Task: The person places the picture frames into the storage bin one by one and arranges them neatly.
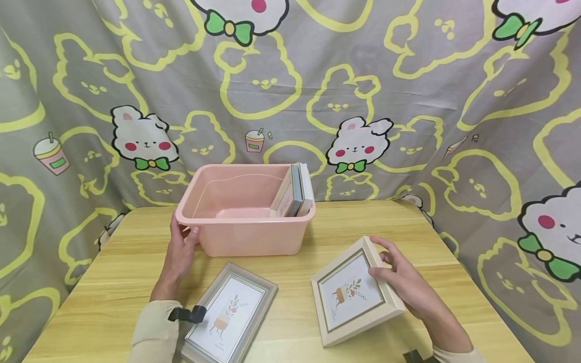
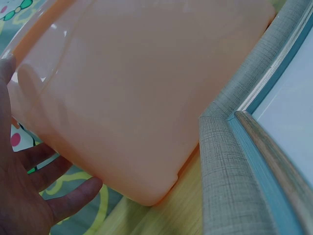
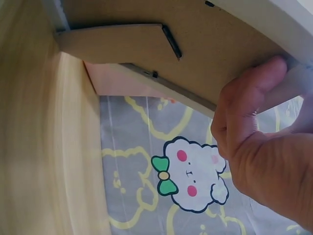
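My right hand (image 1: pixel 401 275) grips a cream picture frame (image 1: pixel 320 297) by its right side, thumb on the front and fingers behind. The frame is tilted up, showing a plant-pot print in the head view. Its brown backing (image 3: pixel 205 44) and fold-out stand (image 3: pixel 117 44) show in the right wrist view. My left hand (image 1: pixel 179 254) is at the left front corner of a pink plastic bin (image 1: pixel 254 237), its spread fingers (image 2: pixel 76 198) against the wall just below the rim. Several picture frames (image 1: pixel 295 189) stand on edge at the bin's right end.
A grey picture frame (image 1: pixel 265 297) lies face up on the wooden table (image 1: pixel 290 312), in front of the bin and beside my left sleeve (image 1: pixel 154 333). A patterned grey curtain (image 1: pixel 272 111) hangs close behind the bin and around the table's sides.
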Motion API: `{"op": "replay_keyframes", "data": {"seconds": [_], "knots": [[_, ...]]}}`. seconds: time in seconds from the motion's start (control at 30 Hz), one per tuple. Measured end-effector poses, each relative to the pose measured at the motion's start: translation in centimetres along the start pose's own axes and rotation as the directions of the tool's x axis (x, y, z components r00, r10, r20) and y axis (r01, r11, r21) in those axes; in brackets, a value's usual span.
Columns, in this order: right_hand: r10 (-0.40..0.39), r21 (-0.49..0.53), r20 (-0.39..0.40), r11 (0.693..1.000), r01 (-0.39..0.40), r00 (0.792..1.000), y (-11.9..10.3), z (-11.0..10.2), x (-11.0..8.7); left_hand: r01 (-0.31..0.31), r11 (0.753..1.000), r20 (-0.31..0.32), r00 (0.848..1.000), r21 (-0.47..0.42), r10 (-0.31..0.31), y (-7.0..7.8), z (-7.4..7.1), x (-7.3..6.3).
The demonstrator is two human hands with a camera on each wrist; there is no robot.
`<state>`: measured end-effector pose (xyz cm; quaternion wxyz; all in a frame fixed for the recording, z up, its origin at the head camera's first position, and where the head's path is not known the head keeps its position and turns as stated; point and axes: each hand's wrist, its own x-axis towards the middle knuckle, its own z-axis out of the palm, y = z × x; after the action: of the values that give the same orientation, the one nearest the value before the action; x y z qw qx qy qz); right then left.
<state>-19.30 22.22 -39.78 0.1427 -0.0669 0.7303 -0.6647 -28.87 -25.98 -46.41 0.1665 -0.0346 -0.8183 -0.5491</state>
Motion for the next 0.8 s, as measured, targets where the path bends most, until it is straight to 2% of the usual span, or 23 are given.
{"op": "replay_keyframes", "data": {"seconds": [0.3, 0.43, 0.53, 0.67, 0.8], "knots": [[-0.009, -0.012, 0.003, 1.000, 0.009, 1.000, -0.8, 0.6, -0.2, 0.005, 1.000, 0.000, 1.000, 0.001, -0.005, 0.0, 0.0, 0.0], [-0.010, -0.011, -0.005, 1.000, 0.009, 1.000, -1.0, 0.9, -0.2, 0.019, 1.000, 0.011, 1.000, -0.009, -0.019, 1.8, -0.1, -0.5], [-0.010, -0.003, -0.007, 1.000, 0.010, 1.000, -1.2, 1.2, -0.2, 0.029, 0.999, 0.016, 0.999, -0.017, -0.029, 2.0, -0.2, -0.5], [-0.019, 0.001, -0.008, 1.000, 0.019, 1.000, -1.5, 1.4, -0.1, 0.028, 0.999, 0.004, 1.000, -0.022, -0.028, 0.2, 0.0, 0.1], [-0.037, -0.023, -0.025, 0.999, 0.036, 0.999, -1.7, 1.6, -0.1, 0.022, 1.000, -0.001, 1.000, -0.018, -0.022, -0.2, 0.0, 0.2]]}}
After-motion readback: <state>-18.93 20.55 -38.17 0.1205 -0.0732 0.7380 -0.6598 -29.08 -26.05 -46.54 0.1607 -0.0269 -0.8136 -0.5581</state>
